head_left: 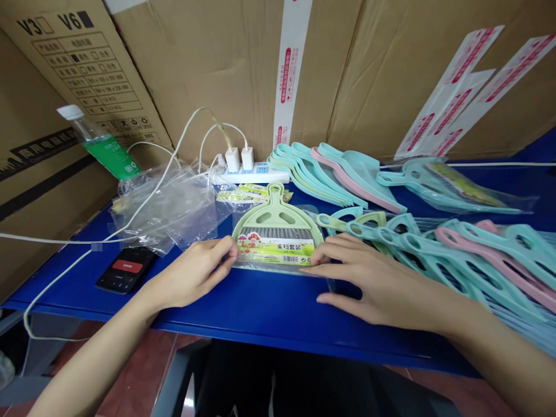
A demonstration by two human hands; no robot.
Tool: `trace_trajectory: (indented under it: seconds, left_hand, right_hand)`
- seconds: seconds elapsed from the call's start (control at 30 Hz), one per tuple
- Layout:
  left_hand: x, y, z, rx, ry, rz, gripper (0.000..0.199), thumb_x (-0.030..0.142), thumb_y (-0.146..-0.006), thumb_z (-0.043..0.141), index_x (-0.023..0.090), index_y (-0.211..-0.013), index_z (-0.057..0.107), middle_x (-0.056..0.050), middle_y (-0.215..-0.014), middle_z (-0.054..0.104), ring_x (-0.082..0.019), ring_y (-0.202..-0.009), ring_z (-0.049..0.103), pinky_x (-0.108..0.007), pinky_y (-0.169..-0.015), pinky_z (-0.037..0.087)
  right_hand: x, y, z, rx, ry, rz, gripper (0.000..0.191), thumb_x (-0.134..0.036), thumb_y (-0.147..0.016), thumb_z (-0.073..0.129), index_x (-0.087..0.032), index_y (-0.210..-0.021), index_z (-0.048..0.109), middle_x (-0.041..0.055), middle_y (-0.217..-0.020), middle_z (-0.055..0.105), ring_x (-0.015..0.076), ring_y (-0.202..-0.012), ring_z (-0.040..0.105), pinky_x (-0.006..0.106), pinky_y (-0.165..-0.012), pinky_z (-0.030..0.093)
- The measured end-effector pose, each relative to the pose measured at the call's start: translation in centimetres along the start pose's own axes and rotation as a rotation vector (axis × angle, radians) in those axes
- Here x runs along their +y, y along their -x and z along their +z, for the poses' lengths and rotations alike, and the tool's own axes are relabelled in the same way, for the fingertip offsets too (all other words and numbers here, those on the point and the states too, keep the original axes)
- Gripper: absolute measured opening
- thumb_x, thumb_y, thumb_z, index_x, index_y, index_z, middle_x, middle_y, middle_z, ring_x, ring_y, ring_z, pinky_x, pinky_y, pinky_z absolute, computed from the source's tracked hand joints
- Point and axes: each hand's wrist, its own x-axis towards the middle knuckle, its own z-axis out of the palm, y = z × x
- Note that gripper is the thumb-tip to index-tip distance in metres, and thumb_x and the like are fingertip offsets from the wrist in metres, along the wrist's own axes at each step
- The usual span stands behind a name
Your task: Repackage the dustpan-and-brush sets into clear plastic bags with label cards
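Observation:
A pale green dustpan and brush set [274,200] lies on the blue table in front of me, its handle pointing away. Grey bristles show above a printed label card [282,249], and clear plastic film covers the set. At its left edge my left hand [195,269] is closed, with thumb and forefinger pinching the plastic by the pan's corner. My right hand [362,278] rests at the set's right edge. Its fingertips touch the plastic near the label, and the thumb is held apart from the fingers.
Brushes [460,249] lie in a heap on the right, beyond them dustpans [330,171] and a bagged set [456,185]. Clear bags [165,202], a phone [127,269] and a bottle [104,147] are left. Behind stand a power strip [273,174] with cables and cardboard boxes [226,63].

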Motion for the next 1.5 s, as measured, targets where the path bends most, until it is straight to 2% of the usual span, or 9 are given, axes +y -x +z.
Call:
trace_trajectory:
  seconds: [0.17,0.37,0.53,0.63,0.73,0.9,1.07,1.3,1.5]
  left_hand:
    - [0.1,-0.4,0.4,0.018,-0.044,0.026,0.014,0.018,-0.095,0.034,0.021,-0.084,0.043,0.001,-0.076,0.061,-0.013,-0.061,0.058,-0.025,-0.058,0.044]
    - [-0.2,-0.8,1.3,0.080,-0.065,0.053,0.015,0.032,-0.097,0.046,0.020,-0.090,0.052,-0.001,-0.082,0.063,-0.015,-0.071,0.062,-0.025,-0.062,0.047]
    - [-0.3,-1.0,1.4,0.086,-0.049,0.071,0.023,0.025,-0.101,0.038,0.020,-0.087,0.056,-0.001,-0.081,0.062,-0.015,-0.071,0.062,-0.024,-0.063,0.047]
    - [0.0,-0.9,1.0,0.030,-0.009,0.069,0.023,0.025,-0.100,0.039,0.019,-0.086,0.056,-0.001,-0.081,0.060,-0.014,-0.070,0.061,-0.023,-0.062,0.046]
    - [0.4,-0.9,0.8,-0.002,0.023,0.073,0.022,0.024,-0.099,0.040,0.018,-0.085,0.057,0.000,-0.079,0.058,-0.012,-0.067,0.058,-0.023,-0.061,0.044]
    - [0.6,-1.2,1.5,0.086,0.083,0.068,0.032,0.018,-0.094,0.046,0.018,-0.061,0.041,0.004,-0.063,0.043,-0.008,-0.053,0.043,-0.021,-0.051,0.034]
    - [0.6,-1.6,2.3,0.143,0.075,0.034,0.039,0.015,-0.091,0.048,0.019,-0.057,0.028,0.005,-0.059,0.035,-0.007,-0.049,0.036,-0.021,-0.049,0.030]
    - [0.5,-1.7,2.6,0.187,0.067,0.054,0.038,0.013,-0.089,0.048,0.019,-0.059,0.026,0.006,-0.059,0.035,-0.006,-0.047,0.035,-0.020,-0.048,0.029]
    - [0.7,-1.8,2.6,0.203,0.055,0.031,0.033,0.012,-0.087,0.047,0.020,-0.061,0.029,0.006,-0.061,0.037,-0.006,-0.048,0.036,-0.019,-0.048,0.031]
  right_hand:
    - [0.2,-0.4,1.0,0.147,0.002,0.010,0.027,-0.015,-0.094,0.045,-0.021,-0.089,0.071,0.0056,-0.083,0.069,0.0193,-0.078,0.062,0.038,-0.079,0.047]
    - [0.1,-0.8,1.5,0.232,0.014,0.030,0.023,-0.011,-0.090,0.046,-0.019,-0.081,0.065,0.0031,-0.072,0.069,0.0173,-0.068,0.061,0.035,-0.072,0.046]
    - [0.1,-0.9,1.7,0.295,0.056,0.021,0.021,-0.010,-0.091,0.047,-0.018,-0.083,0.065,0.0030,-0.075,0.072,0.0172,-0.068,0.063,0.033,-0.070,0.046]
    - [-0.2,-1.0,1.6,0.301,0.061,0.043,0.021,-0.012,-0.092,0.047,-0.019,-0.082,0.065,0.0027,-0.075,0.073,0.0166,-0.069,0.064,0.030,-0.067,0.046]
    - [-0.6,-0.9,1.5,0.292,0.064,0.072,0.019,-0.012,-0.090,0.047,-0.020,-0.087,0.064,-0.0006,-0.065,0.068,0.0152,-0.064,0.063,0.028,-0.063,0.045]
    - [-1.2,-0.9,1.9,0.329,0.152,0.121,0.018,-0.013,-0.088,0.044,-0.020,-0.095,0.059,-0.0041,-0.055,0.060,0.0149,-0.054,0.057,0.027,-0.054,0.039]
    - [-1.2,-1.1,2.8,0.365,0.229,0.148,0.019,-0.011,-0.084,0.043,-0.019,-0.098,0.055,-0.0061,-0.053,0.056,0.0135,-0.048,0.055,0.025,-0.050,0.036]
    - [-1.1,-1.1,3.5,0.409,0.399,0.122,0.025,-0.010,-0.084,0.041,-0.015,-0.103,0.056,-0.0052,-0.052,0.055,0.0133,-0.044,0.053,0.025,-0.046,0.032]
    - [-1.0,-1.5,3.3,0.363,0.402,0.156,0.032,-0.007,-0.085,0.038,-0.017,-0.107,0.059,0.0001,-0.064,0.066,0.0159,-0.051,0.058,0.027,-0.046,0.031]
